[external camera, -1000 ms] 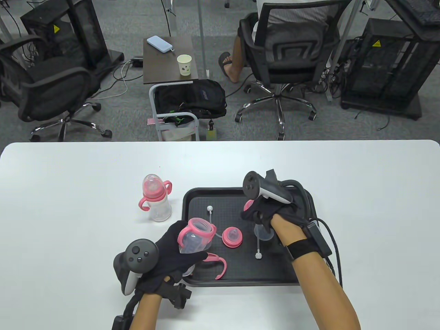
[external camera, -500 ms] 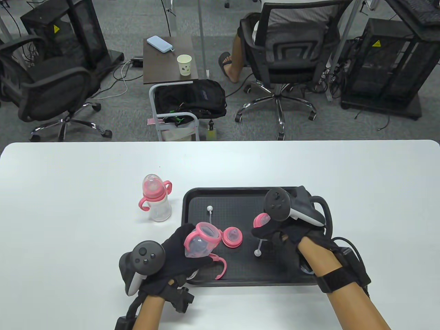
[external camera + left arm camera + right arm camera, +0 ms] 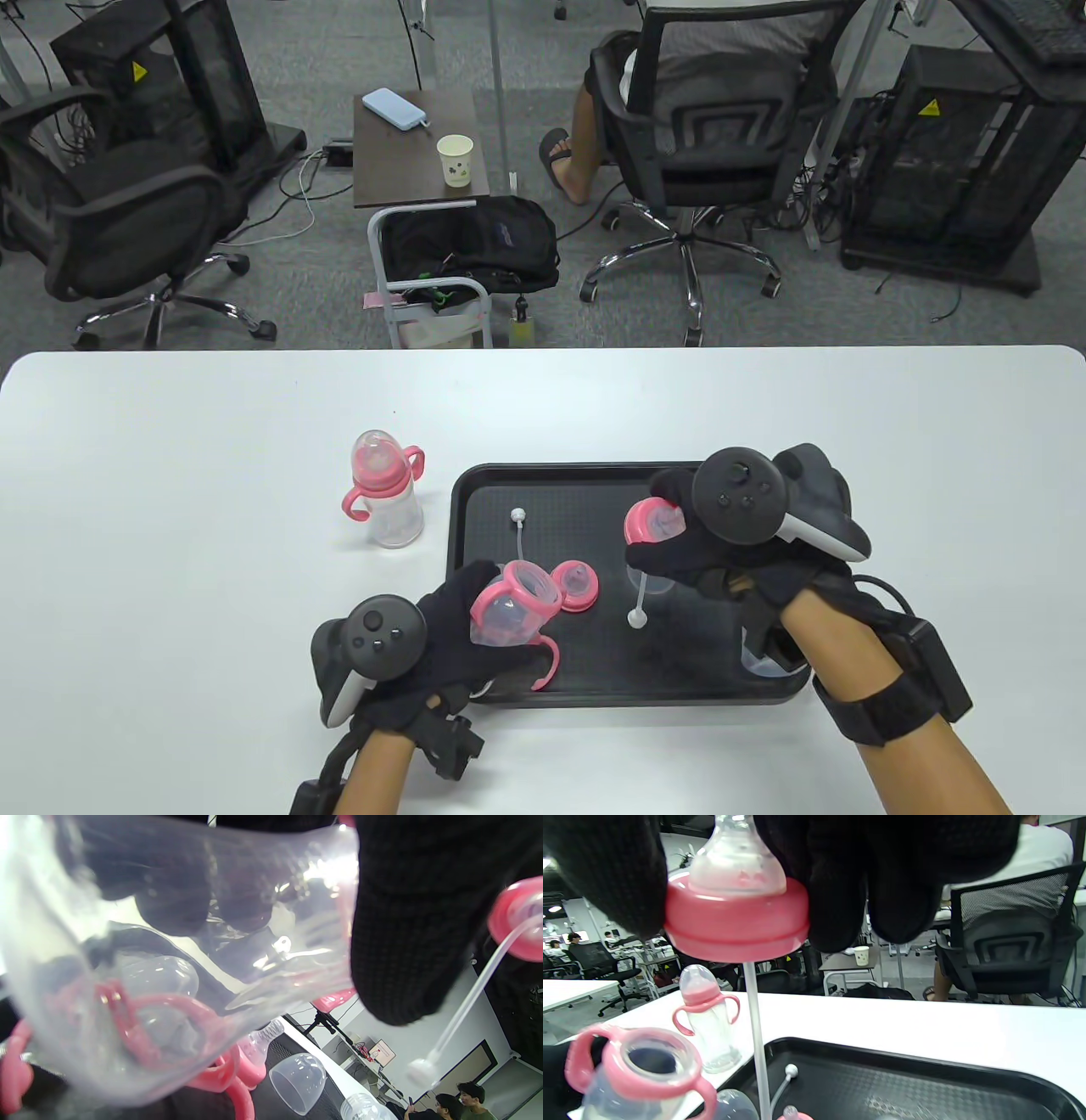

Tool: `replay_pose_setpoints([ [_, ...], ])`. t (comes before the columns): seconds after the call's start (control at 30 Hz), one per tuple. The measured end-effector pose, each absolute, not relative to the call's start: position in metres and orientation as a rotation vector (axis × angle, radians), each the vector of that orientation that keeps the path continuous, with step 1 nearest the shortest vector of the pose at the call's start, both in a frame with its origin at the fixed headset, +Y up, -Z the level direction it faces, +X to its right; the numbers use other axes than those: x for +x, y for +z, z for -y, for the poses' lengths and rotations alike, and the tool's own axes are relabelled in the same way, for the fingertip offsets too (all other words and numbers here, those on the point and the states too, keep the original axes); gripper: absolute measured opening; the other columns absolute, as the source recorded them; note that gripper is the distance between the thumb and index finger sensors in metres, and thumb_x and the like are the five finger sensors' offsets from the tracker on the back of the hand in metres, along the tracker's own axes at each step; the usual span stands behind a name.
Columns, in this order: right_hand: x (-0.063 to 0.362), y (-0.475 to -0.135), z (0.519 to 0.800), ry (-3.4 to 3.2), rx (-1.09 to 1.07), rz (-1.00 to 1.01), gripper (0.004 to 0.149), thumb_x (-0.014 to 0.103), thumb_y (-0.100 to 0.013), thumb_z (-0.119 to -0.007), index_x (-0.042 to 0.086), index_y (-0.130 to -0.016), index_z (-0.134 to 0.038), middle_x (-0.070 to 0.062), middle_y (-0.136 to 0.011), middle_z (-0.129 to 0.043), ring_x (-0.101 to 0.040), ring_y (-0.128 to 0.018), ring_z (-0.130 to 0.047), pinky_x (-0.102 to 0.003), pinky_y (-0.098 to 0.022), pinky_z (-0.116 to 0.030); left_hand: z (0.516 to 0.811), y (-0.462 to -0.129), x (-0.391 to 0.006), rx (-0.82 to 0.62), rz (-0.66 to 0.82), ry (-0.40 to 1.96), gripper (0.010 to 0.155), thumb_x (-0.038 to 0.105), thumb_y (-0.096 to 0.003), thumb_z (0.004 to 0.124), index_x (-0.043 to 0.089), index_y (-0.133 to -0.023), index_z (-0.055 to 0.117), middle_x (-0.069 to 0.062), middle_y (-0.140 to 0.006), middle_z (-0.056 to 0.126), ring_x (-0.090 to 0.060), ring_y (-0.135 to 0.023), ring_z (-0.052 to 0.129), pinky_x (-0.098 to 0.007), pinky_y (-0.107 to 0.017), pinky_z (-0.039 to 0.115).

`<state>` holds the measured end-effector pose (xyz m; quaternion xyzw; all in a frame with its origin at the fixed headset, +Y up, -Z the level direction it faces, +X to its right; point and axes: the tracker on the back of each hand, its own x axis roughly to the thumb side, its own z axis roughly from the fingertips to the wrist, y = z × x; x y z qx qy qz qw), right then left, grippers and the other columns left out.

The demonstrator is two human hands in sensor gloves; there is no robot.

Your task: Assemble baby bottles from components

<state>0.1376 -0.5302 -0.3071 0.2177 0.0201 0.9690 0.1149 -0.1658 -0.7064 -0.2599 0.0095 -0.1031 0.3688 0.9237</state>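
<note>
White worktop [image 3: 170, 441] carried the black tray [image 3: 462, 509] near its front edge. Your left hand [image 3: 441, 637] gripped the open bottle [image 3: 509, 607] tilted above the tray's front-left corner, mouth ready; your right hand [image 3: 704, 552] pinched the nipple collar [image 3: 649, 519] with its straw [image 3: 638, 598] dangling above mid-tray. Your gloves hid most fingers.

Left hand [image 3: 441, 632] is kept low by the near edge, palm up, fingers curled round something. Right hand [image 3: 713, 552] is raised higher, fingers [image 3: 835, 899] and thumb pinched together, pointing down, forearm angled in from bottom right.
</note>
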Motion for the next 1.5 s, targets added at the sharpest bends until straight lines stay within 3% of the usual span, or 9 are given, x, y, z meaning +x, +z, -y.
replay_pose_setpoints([
  [0.57, 0.087, -0.285, 0.491, 2.793, 0.842, 0.087, 0.084, 0.067, -0.046, -0.088, 0.007, -0.102, -0.072, -0.020, -0.085, -0.091, -0.046, -0.067, -0.090, -0.053, -0.043, -0.078, 0.708, -0.260, -0.162, -0.013, 0.236, 0.728, 0.102, 0.068, -0.0268, 0.107, 0.034, -0.112, 0.062, 0.004, -0.102, 0.085, -0.035, -0.082, 0.096, -0.053, -0.060, 0.080],
  [1.13, 0.064, -0.280, 0.498, 2.773, 0.922, 0.027, 0.084, 0.066, -0.046, -0.088, 0.006, -0.103, -0.072, -0.021, -0.086, -0.091, -0.047, -0.068, -0.089, -0.054, -0.044, -0.077, 0.710, -0.261, -0.156, -0.023, 0.267, 0.718, 0.101, 0.068, -0.0262, 0.107, 0.037, -0.111, 0.063, 0.005, -0.102, 0.085, -0.035, -0.083, 0.095, -0.054, -0.061, 0.079],
  [1.5, 0.063, -0.284, 0.533, 2.774, 0.976, -0.135, 0.083, 0.065, -0.046, -0.088, 0.009, -0.104, -0.070, -0.020, -0.089, -0.089, -0.047, -0.072, -0.088, -0.054, -0.046, -0.077, 0.709, -0.260, -0.157, 0.015, 0.355, 0.838, 0.101, 0.068, -0.0254, 0.108, 0.038, -0.111, 0.063, 0.006, -0.102, 0.086, -0.035, -0.084, 0.095, -0.054, -0.062, 0.079],
])
